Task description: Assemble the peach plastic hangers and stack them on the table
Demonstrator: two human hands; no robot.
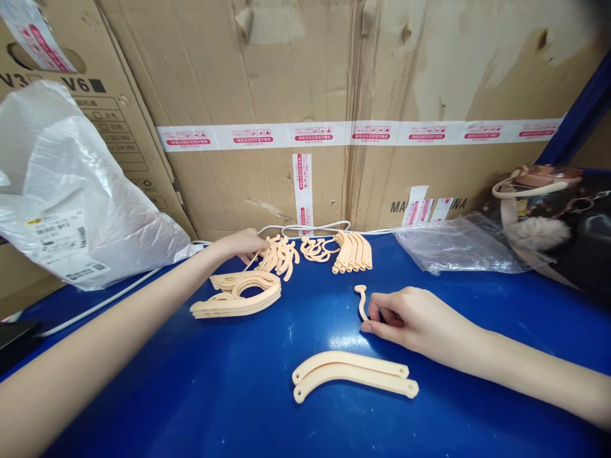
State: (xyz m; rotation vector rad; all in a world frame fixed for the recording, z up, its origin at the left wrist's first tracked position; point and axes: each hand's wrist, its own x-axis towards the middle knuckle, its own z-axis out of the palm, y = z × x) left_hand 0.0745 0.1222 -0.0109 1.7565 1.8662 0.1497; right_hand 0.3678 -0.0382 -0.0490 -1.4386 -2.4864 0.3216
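Note:
My right hand [403,321] pinches the lower end of a beige plastic hanger hook [361,300] above the blue table [267,407]. At the back, my left hand [244,243] reaches to a heap of small curved beige strips [279,256]; its fingers are bent together, and what they grip is too small to make out. Close in front of that hand lies a stack of joined beige hanger pieces [238,296]. Two curved hanger arms [353,372] lie side by side at the front. More hooks [316,249] and a row of hanger arms [353,251] lie at the back.
Large cardboard boxes [267,184] wall off the back. On the left stands a white plastic package [81,191]. A white cable [109,296] runs along the table's rear. A clear plastic bag [458,245] and a dark bag with a pompom [592,235] lie at right.

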